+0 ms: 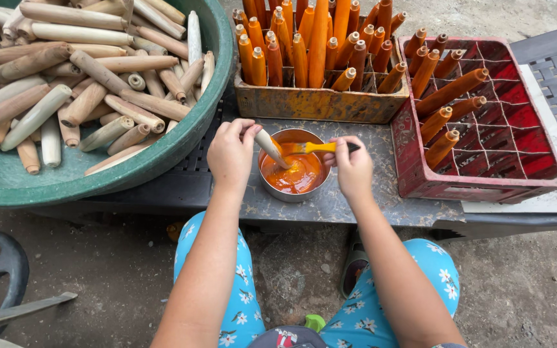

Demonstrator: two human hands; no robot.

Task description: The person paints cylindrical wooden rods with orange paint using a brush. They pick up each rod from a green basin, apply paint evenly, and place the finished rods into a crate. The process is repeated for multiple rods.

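Handle (272,149) tip under orange paint (294,175)

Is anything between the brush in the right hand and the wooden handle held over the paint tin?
Nothing visible. The right hand holds the brush with its bristles right beside the wooden handle, which the left hand dips into the paint tin. Only orange paint lies below them.

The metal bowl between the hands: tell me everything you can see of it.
The metal bowl is round, shallow and silvery, upright on the grey bench top in front of the stained crate. Glossy orange paint partly fills it. An unpainted wooden handle dips in from the left; a paint-coated brush lies across its rim.
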